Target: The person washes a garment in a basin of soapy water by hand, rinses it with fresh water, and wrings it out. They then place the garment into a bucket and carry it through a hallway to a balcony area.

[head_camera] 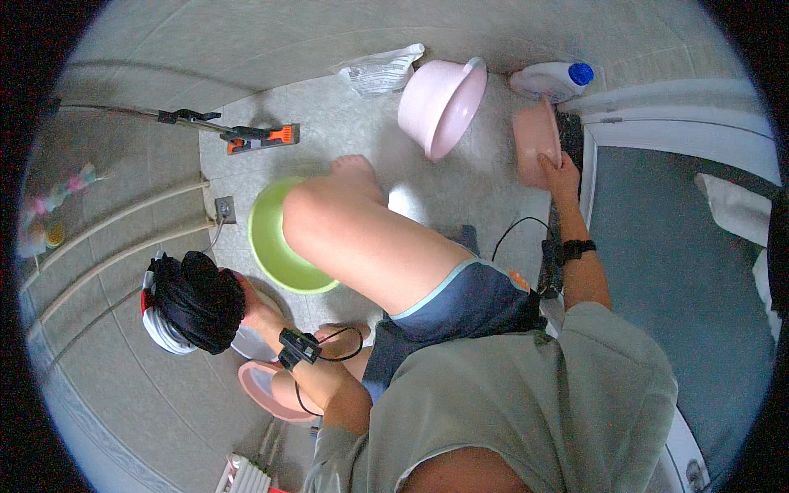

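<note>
At the right, my right hand (562, 179) grips the rim of a salmon-pink plastic basin (535, 140) tilted on its side. My left hand (249, 302) is at the lower left, against a bundle of black fabric (197, 302); its fingers are largely hidden behind the cloth. White and red things (161, 330) show at the bundle's left edge. A green basin (266, 246) lies on the floor partly behind my knee. A light pink basin (431, 105) leans on its side near the far wall.
A white bottle with a blue cap (545, 81) and a white plastic pouch (382, 71) lie by the far wall. A floor squeegee or mop head (262, 138) is at upper left. Another pink basin (268, 400) sits beside my lower leg. A doorway frame (590, 179) borders the right.
</note>
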Motion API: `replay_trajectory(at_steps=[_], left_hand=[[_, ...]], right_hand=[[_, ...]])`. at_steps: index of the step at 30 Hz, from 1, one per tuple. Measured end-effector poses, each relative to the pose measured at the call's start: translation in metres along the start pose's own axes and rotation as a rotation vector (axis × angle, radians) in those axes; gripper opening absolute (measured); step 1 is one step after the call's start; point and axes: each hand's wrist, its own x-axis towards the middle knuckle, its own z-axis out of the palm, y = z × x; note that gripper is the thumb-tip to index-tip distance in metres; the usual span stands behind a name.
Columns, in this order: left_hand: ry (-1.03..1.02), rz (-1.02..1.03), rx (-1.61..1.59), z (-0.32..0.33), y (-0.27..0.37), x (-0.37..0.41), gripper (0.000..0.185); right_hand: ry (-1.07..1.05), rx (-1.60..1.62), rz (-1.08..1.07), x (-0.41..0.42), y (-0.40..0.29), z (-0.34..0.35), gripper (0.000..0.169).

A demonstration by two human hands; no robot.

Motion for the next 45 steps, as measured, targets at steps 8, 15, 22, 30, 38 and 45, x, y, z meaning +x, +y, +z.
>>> replay_trajectory(at_steps=[8,15,22,30,38,45], left_hand=[[-0.016,-0.011,-0.063,-0.006,0.003,-0.005,0.033],[-0.050,-0.051,-0.153,-0.009,0.001,-0.007,0.033],[-0.075,-0.074,-0.214,-0.015,-0.001,-0.005,0.033],[-0.103,-0.099,-0.224,-0.015,-0.003,-0.007,0.034],[-0.134,-0.119,-0.220,-0.013,-0.004,-0.006,0.034],[-0.139,-0.128,-0.219,-0.013,-0.005,-0.006,0.035]], right_hand=[[0.153,-0.222,-0.424,0.068,-0.094,-0.066,0.026],[0.055,0.165,-0.242,0.148,-0.115,-0.083,0.031],[-0.137,0.677,-0.151,0.190,-0.097,-0.090,0.035],[-0.169,0.907,-0.164,0.195,-0.126,-0.118,0.043],[-0.019,1.025,-0.139,0.185,-0.130,-0.106,0.040],[-0.162,1.042,-0.056,0.160,-0.145,-0.083,0.045]])
